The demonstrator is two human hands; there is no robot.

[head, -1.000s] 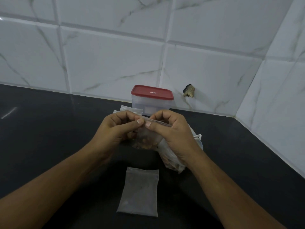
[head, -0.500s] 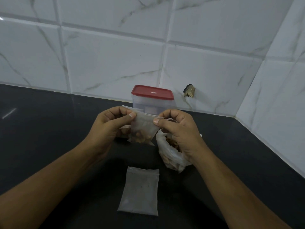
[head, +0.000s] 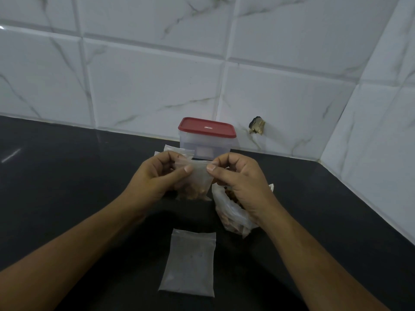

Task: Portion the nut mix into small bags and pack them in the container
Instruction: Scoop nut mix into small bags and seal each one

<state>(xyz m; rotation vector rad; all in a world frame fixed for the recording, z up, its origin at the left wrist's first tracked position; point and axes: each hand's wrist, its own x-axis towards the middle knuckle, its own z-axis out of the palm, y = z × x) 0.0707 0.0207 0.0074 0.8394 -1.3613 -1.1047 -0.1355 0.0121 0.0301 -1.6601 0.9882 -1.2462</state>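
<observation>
Head view: left hand (head: 155, 178) and right hand (head: 242, 185) both pinching top of small bag (head: 198, 176) with nuts, above counter (head: 67, 198). Just behind, lidded container (head: 206, 142). Nearer, flat bag (head: 188, 263). Under right wrist, nut-mix bag (head: 231, 216).

Single head-worn wide-angle view, facing forward and down, close over dark counter (head: 67, 187), tiled wall (head: 157, 75) behind

We log the container (head: 206, 142) at the back of the desk (head: 67, 187), near the wall. Before it the small bag (head: 198, 179) is pinched between left hand (head: 157, 176) and right hand (head: 241, 184). The nut mix bag (head: 232, 217) lies to its right, and the flat bag (head: 188, 263) nearest us.
</observation>
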